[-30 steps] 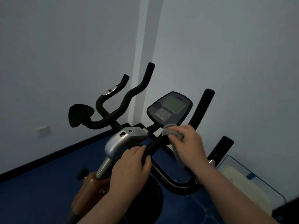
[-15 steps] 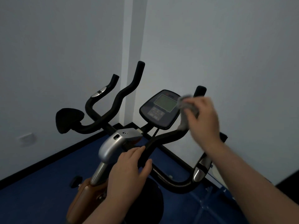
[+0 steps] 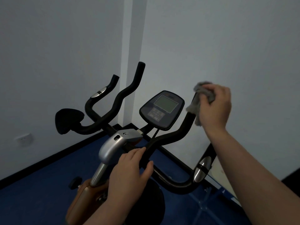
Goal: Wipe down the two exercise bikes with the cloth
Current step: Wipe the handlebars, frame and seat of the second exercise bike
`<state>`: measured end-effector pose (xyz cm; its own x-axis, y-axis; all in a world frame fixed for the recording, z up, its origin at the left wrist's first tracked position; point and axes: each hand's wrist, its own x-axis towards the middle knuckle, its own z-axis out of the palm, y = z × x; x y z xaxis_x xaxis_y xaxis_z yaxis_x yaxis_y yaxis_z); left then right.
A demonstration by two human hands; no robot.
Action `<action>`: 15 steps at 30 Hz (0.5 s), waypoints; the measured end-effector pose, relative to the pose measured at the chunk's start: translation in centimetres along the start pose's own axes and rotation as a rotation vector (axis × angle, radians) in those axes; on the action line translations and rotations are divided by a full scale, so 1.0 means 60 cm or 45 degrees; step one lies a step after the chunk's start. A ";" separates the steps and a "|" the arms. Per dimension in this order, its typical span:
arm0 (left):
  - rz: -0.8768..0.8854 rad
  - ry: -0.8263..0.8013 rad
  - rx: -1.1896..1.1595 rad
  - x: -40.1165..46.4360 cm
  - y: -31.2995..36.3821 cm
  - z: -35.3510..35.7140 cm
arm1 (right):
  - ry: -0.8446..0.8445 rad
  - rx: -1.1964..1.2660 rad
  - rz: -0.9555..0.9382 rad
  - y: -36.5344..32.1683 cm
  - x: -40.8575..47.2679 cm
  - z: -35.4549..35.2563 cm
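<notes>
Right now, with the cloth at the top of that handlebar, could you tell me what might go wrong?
1. The cloth is bunched in the right hand at the tip of the right handlebar; it could slide off the end.
2. A loose tail hangs close to the console; a sweep might brush its buttons.
3. The left hand grips the bar only lightly, so the bike may wobble.

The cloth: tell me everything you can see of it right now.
The cloth is grey, soft and nubbly, like a small towel, and bunched up. The right hand grips it around the top of the bike's right handlebar, which it hides. A crumpled tuft sticks out above the fingers, and a loose end hangs down beside the palm. It touches only that hand and the bar. Wet or dry cannot be told.
</notes>
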<state>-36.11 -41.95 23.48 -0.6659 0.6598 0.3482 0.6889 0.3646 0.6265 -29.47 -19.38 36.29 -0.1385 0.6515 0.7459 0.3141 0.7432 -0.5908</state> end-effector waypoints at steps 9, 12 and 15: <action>-0.032 -0.003 -0.017 0.001 -0.001 0.003 | -0.198 0.024 0.348 0.022 -0.132 0.047; -0.035 -0.003 -0.016 0.000 0.000 0.002 | -0.218 0.004 0.255 0.020 -0.098 0.030; -0.043 -0.001 -0.010 -0.001 0.000 0.003 | -0.143 -0.206 0.101 0.026 -0.052 0.007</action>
<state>-36.05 -41.89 23.33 -0.6885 0.6479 0.3258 0.6636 0.3816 0.6434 -28.93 -20.16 32.91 -0.2086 0.7265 0.6548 0.4735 0.6608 -0.5823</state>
